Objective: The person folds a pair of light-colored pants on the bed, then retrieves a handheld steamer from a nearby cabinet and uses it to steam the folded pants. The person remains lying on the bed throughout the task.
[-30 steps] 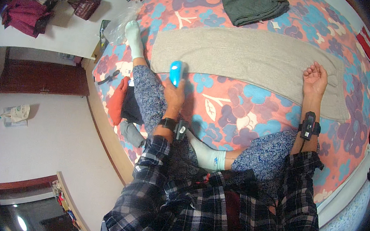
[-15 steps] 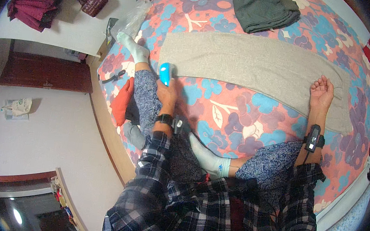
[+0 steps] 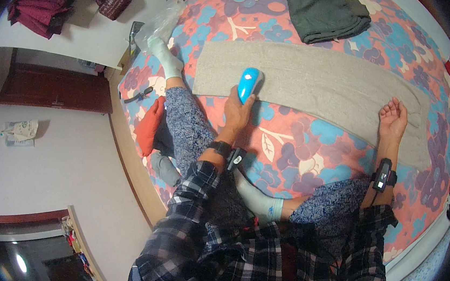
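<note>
My left hand (image 3: 236,112) is closed round a blue, rounded handheld fabric shaver (image 3: 248,85). The shaver is over the near left part of long light-grey folded trousers (image 3: 296,71); whether it touches the cloth I cannot tell. The trousers lie flattened across the bed. At their right end my right hand (image 3: 393,120) rests palm up, fingers loosely curled and holding nothing.
A dark green folded garment (image 3: 329,18) lies at the far side of the flowered bedspread (image 3: 311,143). My outstretched leg (image 3: 183,120) is at the left, near a red cloth (image 3: 149,127), a black strap (image 3: 139,95) and a clear plastic bag (image 3: 160,23).
My left hand has carried the shaver to the right and slightly away from me, from beside my leg to over the trousers. The right hand has barely moved.
</note>
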Demonstrator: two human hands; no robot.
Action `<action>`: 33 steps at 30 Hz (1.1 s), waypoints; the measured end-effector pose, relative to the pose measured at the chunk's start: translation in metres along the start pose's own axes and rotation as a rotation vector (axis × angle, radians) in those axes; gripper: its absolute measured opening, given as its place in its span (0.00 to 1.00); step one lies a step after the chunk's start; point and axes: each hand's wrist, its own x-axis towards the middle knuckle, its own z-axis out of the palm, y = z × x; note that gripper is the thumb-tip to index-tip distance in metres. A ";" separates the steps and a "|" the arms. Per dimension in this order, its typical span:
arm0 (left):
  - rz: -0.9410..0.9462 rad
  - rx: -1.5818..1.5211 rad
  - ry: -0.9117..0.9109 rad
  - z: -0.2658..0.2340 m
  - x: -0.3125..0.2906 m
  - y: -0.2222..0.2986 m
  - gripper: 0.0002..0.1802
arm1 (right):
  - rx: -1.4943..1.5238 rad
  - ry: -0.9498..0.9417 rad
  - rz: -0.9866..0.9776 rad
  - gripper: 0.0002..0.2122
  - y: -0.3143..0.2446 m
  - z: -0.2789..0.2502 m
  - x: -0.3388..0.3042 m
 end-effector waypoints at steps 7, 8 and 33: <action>-0.130 0.081 0.140 -0.019 0.040 -0.039 0.32 | 0.015 0.000 0.004 0.14 -0.001 -0.005 0.001; -0.190 0.149 0.176 -0.026 0.045 -0.049 0.32 | 0.017 -0.010 0.010 0.14 0.000 -0.006 0.002; -0.232 0.245 0.214 -0.022 0.082 -0.042 0.31 | -0.019 -0.021 -0.011 0.14 0.007 -0.001 0.001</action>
